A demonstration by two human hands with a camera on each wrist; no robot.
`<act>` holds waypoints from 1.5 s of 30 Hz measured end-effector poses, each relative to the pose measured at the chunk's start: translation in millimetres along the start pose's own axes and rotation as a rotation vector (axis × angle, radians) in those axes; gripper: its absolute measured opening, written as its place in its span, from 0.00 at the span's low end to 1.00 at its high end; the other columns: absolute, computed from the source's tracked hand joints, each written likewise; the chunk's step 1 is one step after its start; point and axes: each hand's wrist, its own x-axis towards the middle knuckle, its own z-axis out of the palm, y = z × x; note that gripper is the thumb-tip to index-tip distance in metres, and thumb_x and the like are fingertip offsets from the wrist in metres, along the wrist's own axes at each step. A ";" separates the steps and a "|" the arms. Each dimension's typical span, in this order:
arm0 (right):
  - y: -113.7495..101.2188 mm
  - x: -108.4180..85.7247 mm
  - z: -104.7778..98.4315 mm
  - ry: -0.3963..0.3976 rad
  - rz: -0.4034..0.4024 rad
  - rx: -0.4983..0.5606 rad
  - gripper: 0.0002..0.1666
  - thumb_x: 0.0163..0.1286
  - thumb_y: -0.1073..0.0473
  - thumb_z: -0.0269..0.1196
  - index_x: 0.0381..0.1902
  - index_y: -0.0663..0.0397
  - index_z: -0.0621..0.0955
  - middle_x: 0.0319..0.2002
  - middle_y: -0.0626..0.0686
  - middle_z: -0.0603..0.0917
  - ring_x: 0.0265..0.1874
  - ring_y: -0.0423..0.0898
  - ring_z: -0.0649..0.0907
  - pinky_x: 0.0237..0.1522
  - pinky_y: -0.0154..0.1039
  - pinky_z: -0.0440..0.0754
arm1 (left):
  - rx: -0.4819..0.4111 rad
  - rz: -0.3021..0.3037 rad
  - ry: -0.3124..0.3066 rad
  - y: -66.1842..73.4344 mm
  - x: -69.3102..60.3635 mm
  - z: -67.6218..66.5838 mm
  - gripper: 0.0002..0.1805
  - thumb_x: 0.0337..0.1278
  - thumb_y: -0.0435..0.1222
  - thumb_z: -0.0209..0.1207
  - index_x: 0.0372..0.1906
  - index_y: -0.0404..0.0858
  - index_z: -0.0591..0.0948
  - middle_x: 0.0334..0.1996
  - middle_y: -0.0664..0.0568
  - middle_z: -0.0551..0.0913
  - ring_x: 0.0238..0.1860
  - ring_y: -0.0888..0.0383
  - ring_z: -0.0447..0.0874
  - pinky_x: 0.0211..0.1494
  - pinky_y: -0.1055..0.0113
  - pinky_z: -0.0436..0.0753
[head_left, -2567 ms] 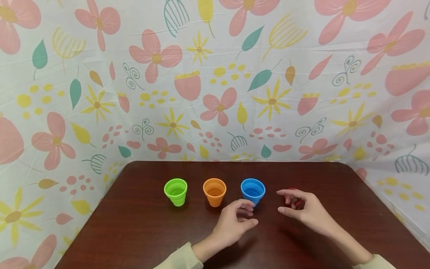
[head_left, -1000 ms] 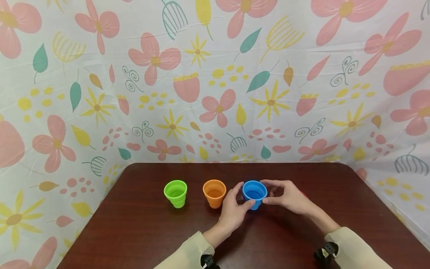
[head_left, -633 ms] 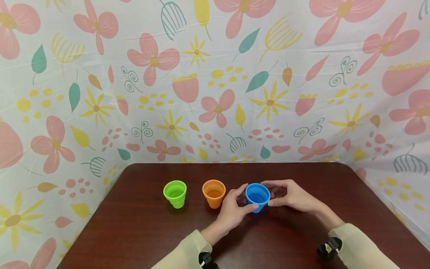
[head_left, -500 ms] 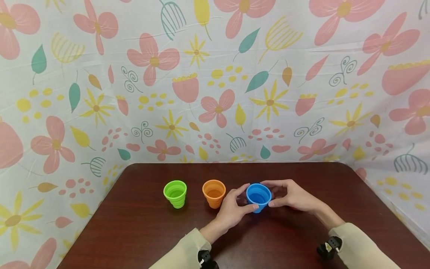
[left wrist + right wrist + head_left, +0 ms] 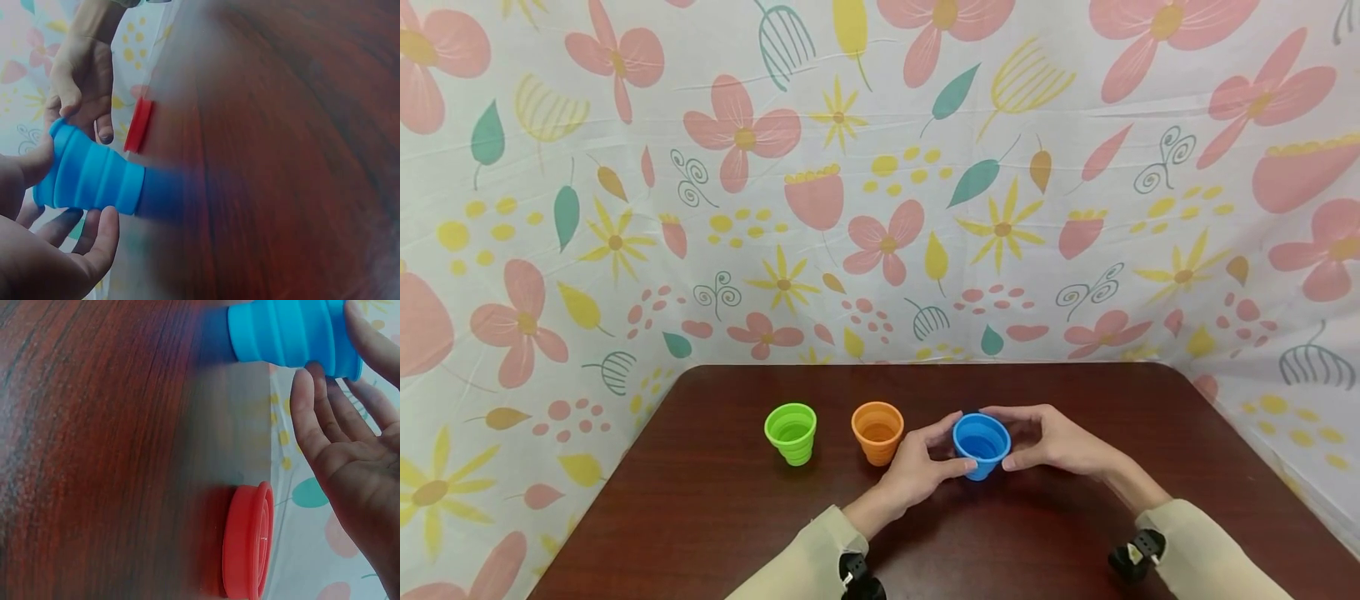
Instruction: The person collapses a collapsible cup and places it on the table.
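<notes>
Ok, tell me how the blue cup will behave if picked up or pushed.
The blue cup probably flexes or folds, since its wall is stepped in rings. It may tip if pushed near the rim, as its base is narrower.

Blue cup (image 5: pixel 981 437): round, ringed steps, wide top, small bottom.
Cup's pose: upright, mouth up.
Cup's spot: held between left hand (image 5: pixel 917 469) and right hand (image 5: pixel 1062 440), on or just over the table (image 5: pixel 662 533), hard to tell.
</notes>
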 end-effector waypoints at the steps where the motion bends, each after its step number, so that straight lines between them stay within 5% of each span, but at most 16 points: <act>1: 0.0 0.1 0.3 -0.001 -0.004 0.000 0.42 0.67 0.76 0.69 0.77 0.69 0.68 0.67 0.72 0.76 0.59 0.69 0.82 0.53 0.51 0.88 | -0.003 -0.003 -0.006 -0.1 0.3 -0.3 0.37 0.63 0.39 0.74 0.76 0.52 0.75 0.64 0.58 0.83 0.58 0.60 0.83 0.65 0.59 0.82; 10: -1.7 -3.2 4.6 0.029 0.001 -0.033 0.41 0.66 0.73 0.71 0.76 0.69 0.70 0.67 0.71 0.77 0.60 0.67 0.83 0.54 0.49 0.87 | -0.030 0.005 -0.049 -0.4 -0.8 -1.1 0.36 0.64 0.38 0.73 0.77 0.49 0.75 0.64 0.57 0.83 0.55 0.61 0.82 0.65 0.54 0.82; 16: -7.7 -11.2 11.0 0.045 0.008 -0.032 0.42 0.67 0.72 0.71 0.76 0.70 0.68 0.65 0.73 0.78 0.58 0.69 0.83 0.52 0.49 0.88 | -0.048 0.019 -0.067 3.0 -6.2 -0.3 0.36 0.65 0.38 0.73 0.76 0.48 0.76 0.62 0.57 0.84 0.51 0.61 0.82 0.58 0.66 0.82; 33: -33.5 -23.2 41.3 0.102 -0.006 -0.053 0.41 0.65 0.70 0.74 0.75 0.65 0.73 0.63 0.68 0.81 0.57 0.64 0.85 0.52 0.47 0.88 | -0.096 0.058 -0.116 15.2 -34.1 -11.2 0.36 0.65 0.38 0.72 0.76 0.50 0.75 0.61 0.58 0.85 0.52 0.61 0.83 0.64 0.59 0.80; 45: -49.0 -20.8 67.5 0.133 -0.012 -0.092 0.41 0.65 0.66 0.76 0.74 0.63 0.74 0.61 0.63 0.84 0.54 0.61 0.86 0.51 0.47 0.89 | -0.123 0.049 -0.133 24.6 -56.5 -29.8 0.35 0.65 0.37 0.72 0.75 0.54 0.76 0.58 0.52 0.87 0.57 0.49 0.83 0.64 0.57 0.81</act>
